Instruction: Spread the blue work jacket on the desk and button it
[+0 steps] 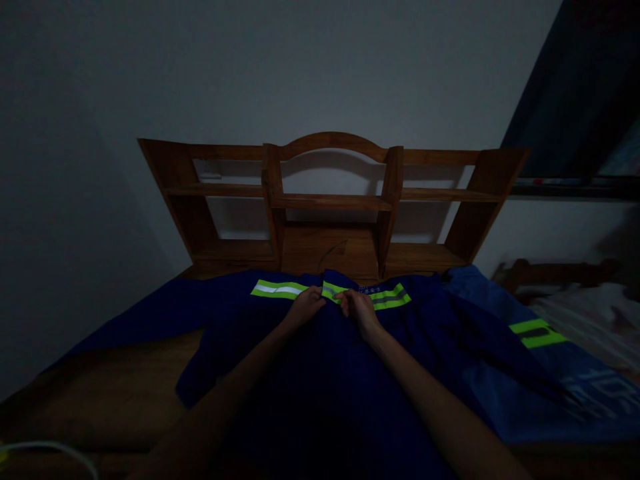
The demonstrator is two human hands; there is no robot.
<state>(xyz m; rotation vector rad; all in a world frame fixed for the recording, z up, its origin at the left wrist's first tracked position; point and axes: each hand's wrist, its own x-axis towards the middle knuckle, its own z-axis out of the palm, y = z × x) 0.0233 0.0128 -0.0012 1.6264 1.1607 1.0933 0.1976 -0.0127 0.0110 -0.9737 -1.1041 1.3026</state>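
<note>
A dark blue cloth jacket with lime reflective bands (pixel 320 360) lies spread over the middle of a brown wooden desk (pixel 125 380), one sleeve stretched towards the left edge. A thin white cable (pixel 55 445) curves by the near left corner. Closer to the far edge, both bare hands meet at the jacket's front overlap. The left hand (pixel 309 303) has its fingers narrowed on the border of the flap, apparently holding it, and the right hand (pixel 357 310) pinches the banded flap between thumb and forefinger; whatever lies under the fingertips is too dark to make out. If the left grip slackened, the overlap could slide and the two band sections drift out of line; the dim light would make that easy to miss. The other sleeve trails over a lighter blue cloth garment with white lettering (pixel 590 367) at the right edge, so a hard tug could drag both pieces or rumple the front. Along the far edge stands a brown wooden shelf unit with an arched top (pixel 333 140), and behind it a plain pale wall (pixel 320 67).
</note>
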